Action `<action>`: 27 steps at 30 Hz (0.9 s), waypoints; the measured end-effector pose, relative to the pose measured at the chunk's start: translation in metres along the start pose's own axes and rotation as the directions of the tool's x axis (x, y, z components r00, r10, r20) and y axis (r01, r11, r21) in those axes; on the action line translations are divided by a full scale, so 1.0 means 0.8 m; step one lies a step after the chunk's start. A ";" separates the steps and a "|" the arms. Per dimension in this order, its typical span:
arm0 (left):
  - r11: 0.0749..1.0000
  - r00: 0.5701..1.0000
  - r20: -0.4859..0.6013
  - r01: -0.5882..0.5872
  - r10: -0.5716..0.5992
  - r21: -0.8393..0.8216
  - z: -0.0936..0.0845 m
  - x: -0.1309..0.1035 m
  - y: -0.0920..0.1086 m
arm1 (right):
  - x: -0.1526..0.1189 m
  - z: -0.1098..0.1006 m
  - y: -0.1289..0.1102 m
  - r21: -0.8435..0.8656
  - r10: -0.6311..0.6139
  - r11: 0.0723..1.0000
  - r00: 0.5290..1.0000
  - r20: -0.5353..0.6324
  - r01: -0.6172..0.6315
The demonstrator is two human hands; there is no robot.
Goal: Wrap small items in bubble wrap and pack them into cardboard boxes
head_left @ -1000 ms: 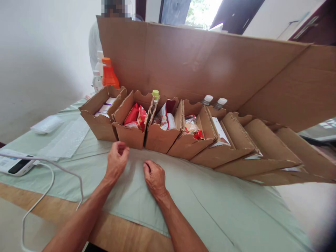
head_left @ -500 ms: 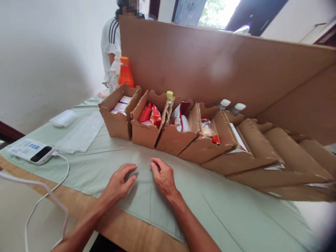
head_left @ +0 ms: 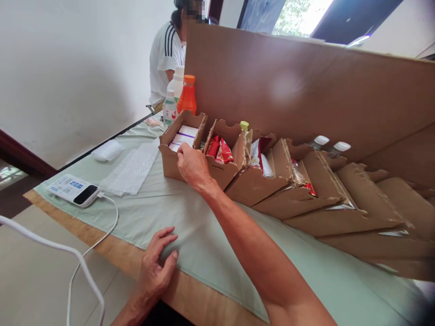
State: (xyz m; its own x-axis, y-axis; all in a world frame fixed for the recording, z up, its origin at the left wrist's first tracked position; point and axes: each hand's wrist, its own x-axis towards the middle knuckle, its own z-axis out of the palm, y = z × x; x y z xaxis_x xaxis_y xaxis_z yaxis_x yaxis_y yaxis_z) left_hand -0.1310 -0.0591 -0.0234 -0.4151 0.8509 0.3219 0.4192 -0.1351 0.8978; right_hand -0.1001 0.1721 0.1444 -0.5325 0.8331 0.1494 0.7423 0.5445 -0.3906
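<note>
My right hand [head_left: 193, 165] reaches over the front wall of the leftmost cardboard bin [head_left: 171, 165]. Its fingers are curled and pressed together, with the tips against or behind the small white boxes [head_left: 186, 131] with purple edges. Whether one of these is gripped is hidden. Near the table's front edge my left hand [head_left: 158, 260] rests with its fingers apart and nothing in them. Beside the first bin stands a second bin [head_left: 217, 171] holding red snack packets [head_left: 220, 150].
More cardboard bins [head_left: 265, 181] run off to the right before a tall cardboard panel [head_left: 306, 86]. Bubble-wrap sheets [head_left: 131, 170] and a white cabled device [head_left: 73, 190] lie left. An orange bottle [head_left: 186, 97] stands behind the first bin. A person [head_left: 165, 63] is at the back.
My right hand has moved forward and left from above the cloth to the leftmost bin. My left hand has drawn back toward the table edge. The view has shifted left.
</note>
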 end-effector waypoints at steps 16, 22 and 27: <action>0.915 0.950 -0.155 0.205 -0.272 -0.347 -0.054 0.033 0.015 | -0.325 -0.079 0.125 0.381 0.024 0.923 0.976 -0.214 0.061; 0.873 0.911 0.135 0.412 -0.390 -0.260 -0.026 -0.014 0.024 | -0.440 -0.070 0.182 0.593 0.219 0.799 0.968 -0.123 -0.106; 0.911 0.931 0.123 0.361 -0.343 -0.199 -0.004 -0.023 0.040 | -0.443 -0.014 0.153 0.484 0.243 0.859 0.965 -0.097 -0.168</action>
State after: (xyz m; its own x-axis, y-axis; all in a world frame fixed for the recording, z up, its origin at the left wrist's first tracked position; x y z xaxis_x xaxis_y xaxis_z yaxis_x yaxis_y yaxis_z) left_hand -0.1127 -0.0806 0.0008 -0.4310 0.9012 -0.0446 0.0715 0.0834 0.9939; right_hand 0.1839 -0.0554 0.0542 -0.2941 0.9459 0.1368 0.5301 0.2805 -0.8002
